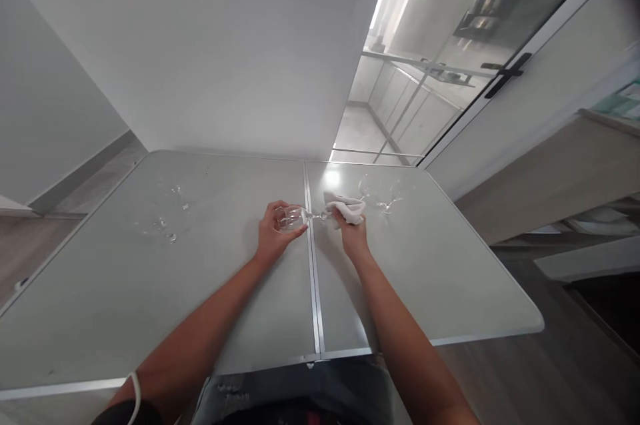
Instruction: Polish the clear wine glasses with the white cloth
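A clear stemmed wine glass (293, 217) lies on its side in the air above the table's middle seam, its bowl to the left and its foot to the right. My left hand (274, 230) is wrapped around the bowl. With my right hand (353, 231) I grip a white cloth (345, 207), which is bunched against the foot end of the glass. The cloth hides part of the foot and most of my right fingers.
More clear glasses (170, 215) are on the left of the folding table (240, 318), and others (385, 201) on the right. A white wall (225, 65) borders its far edge. Behind the right corner stands a glass door (425, 71); shelves (550, 178) are farther right.
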`<state>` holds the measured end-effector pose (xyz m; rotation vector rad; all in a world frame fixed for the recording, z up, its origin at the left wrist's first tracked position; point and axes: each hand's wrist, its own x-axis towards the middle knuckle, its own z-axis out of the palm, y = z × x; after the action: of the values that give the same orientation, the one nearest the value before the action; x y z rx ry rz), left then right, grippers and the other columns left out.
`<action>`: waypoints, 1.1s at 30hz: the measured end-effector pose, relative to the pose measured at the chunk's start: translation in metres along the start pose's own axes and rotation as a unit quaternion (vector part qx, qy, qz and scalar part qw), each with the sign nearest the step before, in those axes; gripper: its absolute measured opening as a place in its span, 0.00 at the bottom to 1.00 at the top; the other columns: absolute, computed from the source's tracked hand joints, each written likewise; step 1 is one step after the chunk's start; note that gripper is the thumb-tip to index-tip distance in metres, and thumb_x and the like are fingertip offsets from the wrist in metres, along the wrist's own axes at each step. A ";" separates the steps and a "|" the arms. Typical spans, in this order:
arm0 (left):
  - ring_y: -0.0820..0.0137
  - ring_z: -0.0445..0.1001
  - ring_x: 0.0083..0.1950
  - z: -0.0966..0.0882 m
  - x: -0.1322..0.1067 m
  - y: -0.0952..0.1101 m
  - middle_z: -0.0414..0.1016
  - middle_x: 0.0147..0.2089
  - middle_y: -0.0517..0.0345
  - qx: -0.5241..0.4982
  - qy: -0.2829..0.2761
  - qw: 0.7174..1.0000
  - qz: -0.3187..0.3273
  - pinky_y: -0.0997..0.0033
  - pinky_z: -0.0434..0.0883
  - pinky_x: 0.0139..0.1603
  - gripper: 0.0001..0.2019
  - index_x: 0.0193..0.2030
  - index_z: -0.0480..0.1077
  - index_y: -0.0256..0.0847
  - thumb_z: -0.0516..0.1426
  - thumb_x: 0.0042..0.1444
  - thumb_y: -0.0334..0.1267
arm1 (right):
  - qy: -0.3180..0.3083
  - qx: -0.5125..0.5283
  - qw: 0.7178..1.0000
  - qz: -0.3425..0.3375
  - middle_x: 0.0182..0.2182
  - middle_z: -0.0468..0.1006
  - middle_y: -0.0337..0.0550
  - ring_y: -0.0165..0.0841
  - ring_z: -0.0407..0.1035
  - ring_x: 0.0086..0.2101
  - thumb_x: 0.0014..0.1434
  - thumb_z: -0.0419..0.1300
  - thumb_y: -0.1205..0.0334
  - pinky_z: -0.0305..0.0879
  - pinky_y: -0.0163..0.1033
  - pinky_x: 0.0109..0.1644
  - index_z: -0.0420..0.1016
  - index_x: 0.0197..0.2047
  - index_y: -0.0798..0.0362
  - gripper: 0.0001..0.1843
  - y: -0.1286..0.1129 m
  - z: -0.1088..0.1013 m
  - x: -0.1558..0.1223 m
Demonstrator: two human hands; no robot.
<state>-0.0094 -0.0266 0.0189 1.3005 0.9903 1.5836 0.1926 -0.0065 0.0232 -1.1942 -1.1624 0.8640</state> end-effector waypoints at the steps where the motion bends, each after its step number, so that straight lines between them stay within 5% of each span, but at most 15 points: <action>1: 0.61 0.81 0.47 0.001 -0.002 0.000 0.80 0.52 0.49 0.006 -0.018 1.000 0.005 0.49 0.78 0.53 0.30 0.49 0.65 0.44 0.73 0.42 0.41 | -0.055 -0.027 0.998 -0.018 0.38 0.81 0.46 0.37 0.73 0.37 0.55 0.64 0.53 0.68 0.38 0.39 0.80 0.46 0.56 0.19 -0.002 0.002 -0.002; 5: 0.60 0.79 0.51 0.005 -0.007 0.001 0.79 0.52 0.49 0.037 -0.057 0.997 0.019 0.48 0.78 0.54 0.29 0.50 0.69 0.44 0.73 0.42 0.43 | -0.154 -0.140 0.976 -0.066 0.31 0.82 0.42 0.37 0.73 0.35 0.50 0.59 0.66 0.66 0.37 0.40 0.83 0.40 0.56 0.15 -0.007 0.007 -0.010; 12: 0.61 0.80 0.47 0.001 -0.003 0.001 0.80 0.51 0.51 0.065 -0.025 0.997 0.018 0.48 0.78 0.54 0.29 0.51 0.69 0.45 0.73 0.42 0.41 | -0.044 -0.142 0.973 -0.175 0.48 0.79 0.48 0.40 0.73 0.46 0.52 0.58 0.67 0.67 0.42 0.51 0.82 0.43 0.51 0.17 -0.022 -0.004 -0.009; 17: 0.63 0.80 0.44 -0.001 0.001 0.001 0.79 0.51 0.54 0.112 0.010 0.993 0.041 0.50 0.78 0.54 0.27 0.51 0.70 0.47 0.72 0.44 0.42 | -0.015 -0.213 0.963 -0.163 0.33 0.73 0.42 0.36 0.68 0.36 0.51 0.58 0.67 0.65 0.39 0.42 0.74 0.31 0.52 0.05 -0.020 -0.004 -0.009; 19: 0.63 0.80 0.45 -0.001 0.002 0.001 0.78 0.51 0.53 0.116 0.019 0.992 0.038 0.52 0.79 0.53 0.27 0.52 0.70 0.47 0.72 0.46 0.43 | -0.063 -0.238 0.959 -0.138 0.31 0.70 0.39 0.33 0.65 0.32 0.51 0.61 0.62 0.62 0.35 0.38 0.72 0.30 0.52 0.03 -0.019 -0.002 -0.009; 22: 0.65 0.80 0.44 -0.003 0.003 0.000 0.74 0.54 0.53 0.106 0.039 0.993 0.039 0.56 0.79 0.51 0.27 0.53 0.71 0.47 0.71 0.47 0.43 | -0.193 -0.201 0.955 -0.102 0.24 0.66 0.36 0.29 0.61 0.25 0.64 0.54 0.50 0.57 0.33 0.31 0.69 0.24 0.52 0.21 -0.024 0.001 -0.010; 25: 0.67 0.80 0.43 -0.007 0.005 -0.002 0.69 0.57 0.52 0.061 0.051 0.995 0.054 0.60 0.79 0.49 0.29 0.54 0.71 0.46 0.72 0.45 0.43 | -0.187 -0.220 0.950 -0.121 0.25 0.72 0.38 0.29 0.64 0.26 0.69 0.50 0.46 0.59 0.34 0.32 0.77 0.31 0.52 0.24 -0.037 0.005 -0.017; 27: 0.66 0.80 0.43 -0.009 0.007 -0.003 0.68 0.57 0.52 0.031 0.045 0.997 0.052 0.61 0.79 0.48 0.30 0.56 0.71 0.46 0.72 0.44 0.42 | -0.164 -0.313 0.924 -0.144 0.32 0.78 0.39 0.31 0.70 0.31 0.65 0.59 0.49 0.61 0.34 0.38 0.80 0.46 0.49 0.15 -0.047 0.009 -0.024; 29: 0.66 0.80 0.43 -0.009 0.007 -0.003 0.68 0.55 0.52 0.011 0.027 0.999 0.046 0.62 0.80 0.48 0.32 0.57 0.71 0.46 0.73 0.44 0.42 | -0.169 -0.424 0.878 -0.144 0.35 0.80 0.40 0.34 0.72 0.34 0.63 0.62 0.53 0.62 0.36 0.40 0.78 0.54 0.46 0.17 -0.053 0.015 -0.031; 33: 0.65 0.80 0.44 -0.005 0.004 -0.004 0.69 0.55 0.52 -0.037 -0.057 0.997 0.024 0.62 0.81 0.46 0.34 0.56 0.73 0.46 0.74 0.39 0.43 | -0.174 -0.558 0.803 -0.117 0.36 0.81 0.48 0.37 0.74 0.35 0.66 0.56 0.57 0.61 0.38 0.40 0.81 0.41 0.51 0.13 -0.052 0.027 -0.045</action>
<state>-0.0146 -0.0221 0.0156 1.3556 0.8284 1.5496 0.1528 -0.0535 0.0640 -1.7833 -2.2213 0.1145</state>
